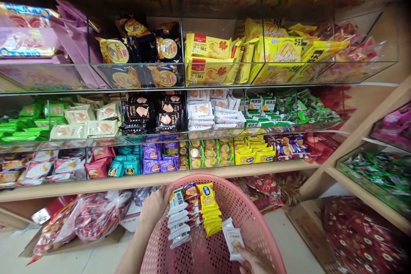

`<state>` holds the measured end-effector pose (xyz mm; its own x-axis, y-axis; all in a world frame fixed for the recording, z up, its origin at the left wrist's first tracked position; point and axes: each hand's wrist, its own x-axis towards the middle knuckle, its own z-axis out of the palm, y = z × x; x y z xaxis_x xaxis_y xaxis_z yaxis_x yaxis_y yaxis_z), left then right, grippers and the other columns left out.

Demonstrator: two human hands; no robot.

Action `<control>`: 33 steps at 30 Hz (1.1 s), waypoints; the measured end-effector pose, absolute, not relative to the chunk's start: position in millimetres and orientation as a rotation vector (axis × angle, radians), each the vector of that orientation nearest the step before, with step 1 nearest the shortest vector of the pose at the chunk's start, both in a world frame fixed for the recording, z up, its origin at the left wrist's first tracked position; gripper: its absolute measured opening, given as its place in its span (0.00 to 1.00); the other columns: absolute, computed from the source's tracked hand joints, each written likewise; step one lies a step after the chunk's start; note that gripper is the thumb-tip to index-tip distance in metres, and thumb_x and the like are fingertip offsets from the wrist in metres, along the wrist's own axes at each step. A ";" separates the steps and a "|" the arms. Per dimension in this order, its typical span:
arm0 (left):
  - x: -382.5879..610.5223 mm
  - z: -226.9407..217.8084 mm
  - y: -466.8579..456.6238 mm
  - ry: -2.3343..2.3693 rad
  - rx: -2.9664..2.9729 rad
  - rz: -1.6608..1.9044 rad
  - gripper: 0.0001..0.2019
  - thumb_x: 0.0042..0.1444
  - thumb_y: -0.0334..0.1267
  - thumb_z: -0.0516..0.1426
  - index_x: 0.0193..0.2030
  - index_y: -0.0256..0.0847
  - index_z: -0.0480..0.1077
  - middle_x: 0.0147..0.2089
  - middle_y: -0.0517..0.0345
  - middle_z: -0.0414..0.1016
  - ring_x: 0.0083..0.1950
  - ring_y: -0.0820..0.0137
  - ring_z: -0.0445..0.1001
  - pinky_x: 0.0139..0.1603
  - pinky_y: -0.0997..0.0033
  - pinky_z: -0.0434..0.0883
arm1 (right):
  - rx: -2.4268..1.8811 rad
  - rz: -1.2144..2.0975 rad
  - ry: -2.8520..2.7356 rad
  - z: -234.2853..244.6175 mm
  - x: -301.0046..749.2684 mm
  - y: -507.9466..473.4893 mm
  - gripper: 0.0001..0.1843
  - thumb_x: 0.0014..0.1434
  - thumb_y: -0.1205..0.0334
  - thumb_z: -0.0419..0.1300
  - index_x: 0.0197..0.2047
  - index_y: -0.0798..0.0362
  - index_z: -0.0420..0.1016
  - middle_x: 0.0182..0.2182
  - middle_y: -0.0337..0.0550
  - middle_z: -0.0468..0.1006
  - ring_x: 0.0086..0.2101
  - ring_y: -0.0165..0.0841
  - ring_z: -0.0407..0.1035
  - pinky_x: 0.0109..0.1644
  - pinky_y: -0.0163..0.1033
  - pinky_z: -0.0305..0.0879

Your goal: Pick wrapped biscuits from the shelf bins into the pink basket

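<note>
I look down into a pink perforated plastic basket [257,227] in front of glass-fronted snack shelves. My left hand [154,207] grips the basket's left rim, fingers curled over it. Inside the basket lie rows of small packets: white and green ones [178,218], red ones [192,205] and yellow ones [210,212]. My right hand [252,262], at the bottom edge, pinches a stack of small white snack packets [233,239] over the basket; only its fingers show.
Three glass shelves [180,78] hold compartments of wrapped biscuits and sweets. A wooden ledge [128,182] runs below them. Bags of red sweets [96,214] sit in a box on the floor at left. More bins [375,171] stand at right.
</note>
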<state>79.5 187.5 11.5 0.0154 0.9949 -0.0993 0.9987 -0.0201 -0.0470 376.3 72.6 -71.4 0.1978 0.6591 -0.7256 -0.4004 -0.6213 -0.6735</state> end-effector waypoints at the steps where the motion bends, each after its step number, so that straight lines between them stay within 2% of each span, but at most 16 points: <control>1: 79.7 11.6 187.4 2.179 2.211 -0.151 0.21 0.63 0.38 0.44 0.61 0.46 0.61 0.50 0.43 0.74 0.45 0.63 0.77 0.41 0.69 0.71 | -1.628 1.532 -0.235 -74.2 373.0 73.9 0.19 0.33 0.60 0.71 0.32 0.47 0.74 0.24 0.35 0.79 0.26 0.31 0.74 0.24 0.30 0.64; 4: 80.7 12.6 187.6 2.188 2.202 -0.123 0.20 0.63 0.40 0.44 0.60 0.45 0.62 0.48 0.43 0.76 0.44 0.63 0.78 0.40 0.70 0.71 | -1.635 1.418 -0.211 -81.9 362.4 79.4 0.23 0.32 0.59 0.70 0.36 0.46 0.72 0.26 0.34 0.80 0.28 0.30 0.73 0.25 0.30 0.62; 7: 82.1 14.6 187.7 2.191 2.175 -0.137 0.21 0.65 0.41 0.39 0.58 0.45 0.64 0.44 0.45 0.77 0.43 0.60 0.78 0.38 0.67 0.71 | -1.646 1.312 -0.212 -85.9 356.2 86.7 0.27 0.31 0.56 0.70 0.38 0.46 0.69 0.31 0.34 0.81 0.32 0.32 0.73 0.27 0.31 0.62; 11: 82.1 14.8 187.5 2.173 2.221 -0.170 0.21 0.65 0.40 0.37 0.58 0.46 0.63 0.45 0.44 0.76 0.44 0.58 0.78 0.37 0.65 0.71 | -1.662 1.239 -0.237 -90.7 355.7 92.2 0.30 0.30 0.55 0.69 0.40 0.45 0.68 0.34 0.35 0.81 0.34 0.35 0.73 0.28 0.33 0.62; 18: 80.7 7.9 189.6 2.209 2.189 -0.145 0.21 0.64 0.43 0.39 0.56 0.42 0.64 0.40 0.44 0.76 0.43 0.59 0.78 0.37 0.67 0.70 | -1.718 1.275 -0.258 -101.3 360.8 92.1 0.25 0.30 0.55 0.68 0.37 0.45 0.72 0.32 0.35 0.81 0.34 0.36 0.73 0.27 0.34 0.62; 23: 81.5 8.3 189.2 2.219 2.140 -0.116 0.20 0.63 0.45 0.43 0.56 0.41 0.64 0.41 0.44 0.76 0.43 0.61 0.77 0.40 0.68 0.69 | -1.674 1.404 -0.244 -88.5 367.5 90.6 0.26 0.28 0.61 0.66 0.37 0.46 0.72 0.31 0.37 0.81 0.35 0.37 0.73 0.29 0.36 0.65; 29: 80.2 9.3 186.5 2.186 2.232 -0.143 0.20 0.62 0.42 0.45 0.60 0.44 0.61 0.47 0.42 0.74 0.43 0.63 0.77 0.40 0.70 0.70 | -1.615 1.435 -0.222 -78.1 366.4 85.6 0.27 0.28 0.60 0.66 0.38 0.47 0.70 0.36 0.40 0.81 0.40 0.39 0.74 0.35 0.38 0.67; 33: 82.6 13.8 186.4 2.174 2.265 -0.237 0.22 0.64 0.39 0.38 0.61 0.45 0.61 0.45 0.43 0.75 0.42 0.60 0.78 0.37 0.68 0.70 | -1.607 1.399 -0.267 -72.6 364.5 79.7 0.30 0.32 0.58 0.64 0.44 0.47 0.68 0.42 0.42 0.80 0.45 0.40 0.73 0.42 0.38 0.68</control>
